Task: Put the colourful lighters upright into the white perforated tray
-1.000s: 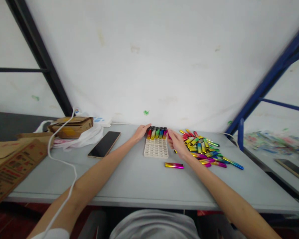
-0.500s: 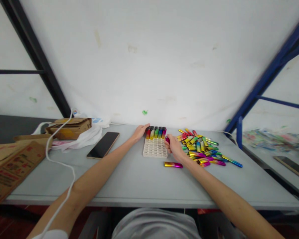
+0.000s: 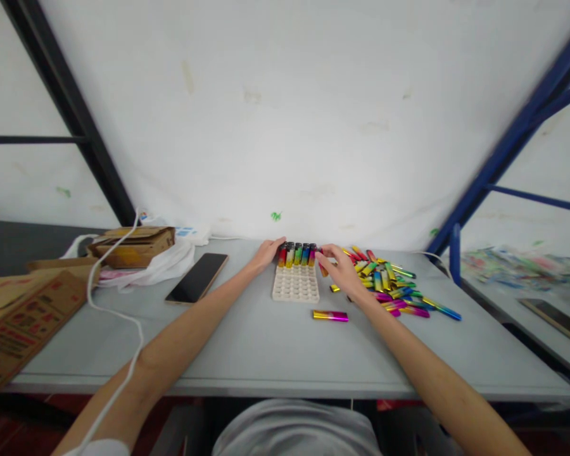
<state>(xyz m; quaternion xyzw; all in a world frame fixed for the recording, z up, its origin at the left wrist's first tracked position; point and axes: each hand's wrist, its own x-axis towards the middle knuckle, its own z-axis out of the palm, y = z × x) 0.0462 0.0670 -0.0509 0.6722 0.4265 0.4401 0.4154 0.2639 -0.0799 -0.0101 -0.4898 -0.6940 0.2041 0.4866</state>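
Note:
A white tray [image 3: 296, 291] with rows of round holes lies on the table between my hands. Several shiny rainbow lighters [image 3: 297, 254] with black tops stand upright in its far rows. My left hand [image 3: 266, 253] rests at the tray's far left corner, fingers stretched out, fingertips by the leftmost lighters. At the right side of the tray, my right hand [image 3: 338, 266] pinches a reddish lighter [image 3: 323, 270], held tilted and partly hidden by the fingers. One yellow and magenta lighter [image 3: 330, 315] lies alone in front of the tray.
A loose pile of metallic lighters [image 3: 389, 282] spreads out to the right. On the left are a phone [image 3: 197, 277], a white plastic bag [image 3: 164, 266], cardboard boxes [image 3: 137, 247] and a white cable [image 3: 118, 311] crossing over my left forearm. A wall stands behind the table [image 3: 266, 354].
My right hand has turned and its fingers have opened out somewhat, with the lighter now at the tray's right edge. My left hand has stayed in place.

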